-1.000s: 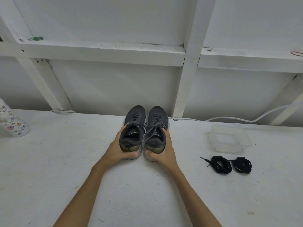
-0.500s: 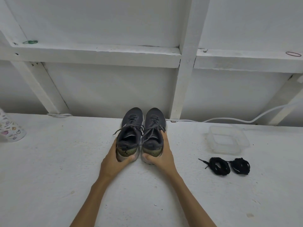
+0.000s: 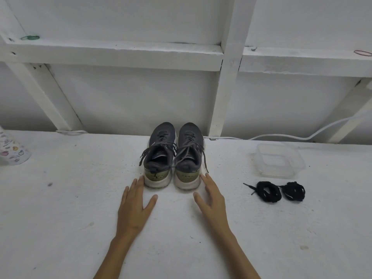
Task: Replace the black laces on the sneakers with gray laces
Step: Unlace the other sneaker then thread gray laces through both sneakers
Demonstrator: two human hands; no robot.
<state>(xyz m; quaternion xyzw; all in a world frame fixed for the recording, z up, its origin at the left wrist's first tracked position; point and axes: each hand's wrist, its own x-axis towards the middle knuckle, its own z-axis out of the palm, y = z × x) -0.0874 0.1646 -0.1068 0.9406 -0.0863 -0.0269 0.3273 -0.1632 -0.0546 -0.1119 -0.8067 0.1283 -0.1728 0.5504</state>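
Two hands open, fingers straight, holding nothing: left hand (image 3: 133, 206) flat on counter (image 3: 60, 198) at 7 o'clock of sneakers (image 3: 161, 137), fingertips by heel; gray laces (image 3: 182, 150) threaded in; right hand (image 3: 213, 200) at 5 o'clock; black laces (image 3: 279, 191) coiled at 3 o'clock.

sneakers (image 3: 174, 156) mid-table (hands (image 3: 135, 206) just before), coiled laces (image 3: 280, 191) right

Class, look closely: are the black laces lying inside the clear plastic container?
No: the black laces lie coiled on the table in front of the clear container, not inside it.
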